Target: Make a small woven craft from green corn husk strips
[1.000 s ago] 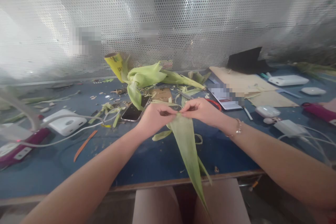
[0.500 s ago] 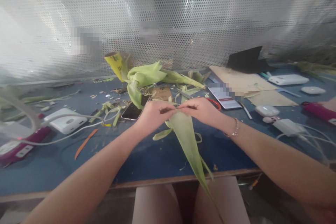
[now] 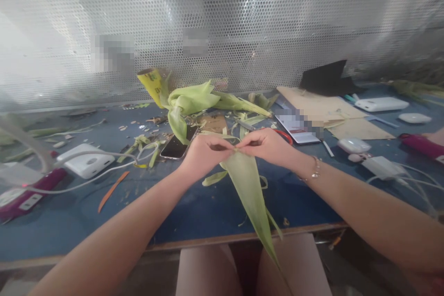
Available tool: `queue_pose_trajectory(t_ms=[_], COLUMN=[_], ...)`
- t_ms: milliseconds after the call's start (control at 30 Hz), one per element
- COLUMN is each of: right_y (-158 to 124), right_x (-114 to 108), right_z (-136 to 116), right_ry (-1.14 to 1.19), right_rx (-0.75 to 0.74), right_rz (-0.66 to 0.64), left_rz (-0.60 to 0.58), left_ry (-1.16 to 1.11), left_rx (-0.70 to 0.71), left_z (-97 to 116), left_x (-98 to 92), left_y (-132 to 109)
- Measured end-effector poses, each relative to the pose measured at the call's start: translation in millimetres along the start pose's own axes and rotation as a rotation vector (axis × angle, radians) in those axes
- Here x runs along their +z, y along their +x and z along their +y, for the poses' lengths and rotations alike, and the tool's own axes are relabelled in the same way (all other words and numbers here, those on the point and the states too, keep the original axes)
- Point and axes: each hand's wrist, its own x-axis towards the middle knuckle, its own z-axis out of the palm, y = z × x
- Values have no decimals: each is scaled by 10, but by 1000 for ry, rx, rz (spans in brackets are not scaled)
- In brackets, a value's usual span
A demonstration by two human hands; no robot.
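Note:
A long pale-green corn husk leaf (image 3: 248, 189) hangs from my fingers, its broad end up and its narrow tip down past the table edge. My left hand (image 3: 208, 152) pinches the top edge of the leaf between thumb and fingers. Close beside it, my right hand (image 3: 265, 147) pinches the same edge, fingertips almost touching the left ones. A smaller curled strip of husk (image 3: 214, 178) shows to the left of the leaf. Behind my hands lies a bundle of green husks (image 3: 194, 99) against a yellow tube (image 3: 152, 84).
On the blue table (image 3: 132, 222) lie a dark phone (image 3: 175, 147), an orange strip (image 3: 113, 192), a white power bank (image 3: 86, 160) with cables and a purple power strip (image 3: 41, 192). To the right are a lit phone (image 3: 298, 128), cardboard (image 3: 360, 129) and a white charger (image 3: 381, 167). Behind stands a perforated metal panel (image 3: 229, 9).
My hands have spread very slightly apart at the leaf's top edge, the right one shifting a little to the right. Both still pinch the leaf. Little else differs.

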Motion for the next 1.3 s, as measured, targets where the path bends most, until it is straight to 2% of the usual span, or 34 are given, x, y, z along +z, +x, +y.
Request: queue_pose_trajectory(t_ms=[100,167,300,400,500,600,767,967,1100,1200,1300], right_y=[-17,-29,-33,-30,-30,-30,-21,-12,-5,0,-7], right_x=[10,10,-12,-36,-53,-62,-68,-34,5,12,-7], right_z=[-26,-52,-93,-95,-75,-54,-31,-27,-17,0,0], right_ry=[-23,-84,-299,-432,-543,-608,-585,-380,-315,-350,-449], right_rx=[-16,-45,-186,-294,-376,-445,-438,-304,-274,-395,-569], right_rz=[26,37,63,65,37,-2,-48,33,76,98,101], left_rz=[-32,-45,-32,-96,-158,-176,-181,-70,0,-27,-110], left_ry=[-35,23,393,628,703,718,687,488,221,-40,-302], left_rx=[-6,29,243,458,581,600,579,525,308,68,-114], left_z=[-14,-27,-40,-49,-73,-99,-139,-142,-104,-104,-121], left_x=[9,7,-31,-88,-141,-167,-161,-87,-29,1,25], left_y=[-7,-9,-11,-11,-2,13,37,43,39,45,52])
